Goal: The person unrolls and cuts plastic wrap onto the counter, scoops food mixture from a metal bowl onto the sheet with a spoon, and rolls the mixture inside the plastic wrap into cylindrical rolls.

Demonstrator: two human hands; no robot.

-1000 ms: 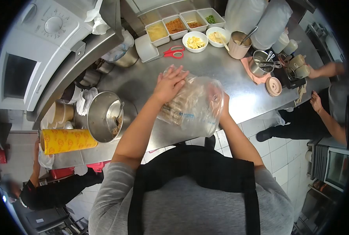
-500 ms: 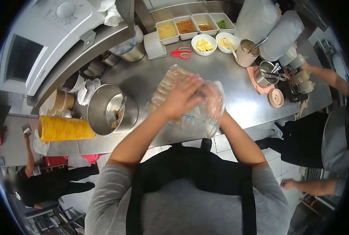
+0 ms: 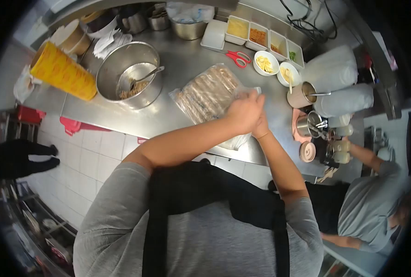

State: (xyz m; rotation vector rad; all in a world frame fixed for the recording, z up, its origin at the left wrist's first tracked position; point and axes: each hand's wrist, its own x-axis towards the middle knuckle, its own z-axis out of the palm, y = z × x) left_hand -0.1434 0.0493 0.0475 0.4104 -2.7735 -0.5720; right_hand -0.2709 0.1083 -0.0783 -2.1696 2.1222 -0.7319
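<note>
A clear plastic bag (image 3: 208, 92) lies on the steel counter, with rows of pale brown rolled food pieces showing through it. My left hand (image 3: 243, 111) is closed on the bag's gathered right end. Just beside and partly behind it, my right hand (image 3: 261, 124) is closed at the same loose plastic. The two hands touch each other. A loose part of the bag hangs below them toward the counter's front edge. Red-handled scissors (image 3: 238, 58) lie behind the bag.
Left are a steel bowl (image 3: 129, 74) with a spoon and food, and a yellow roll (image 3: 64, 71). Behind stand topping trays (image 3: 257, 37) and white bowls (image 3: 265, 63). At right are a cup (image 3: 301, 95), a steel pot (image 3: 308, 124) and a co-worker (image 3: 371, 203); another person stands left.
My left hand has moved off the food part to the bag's right end, and both hands have come together and closed there. The view has turned and shifted.
</note>
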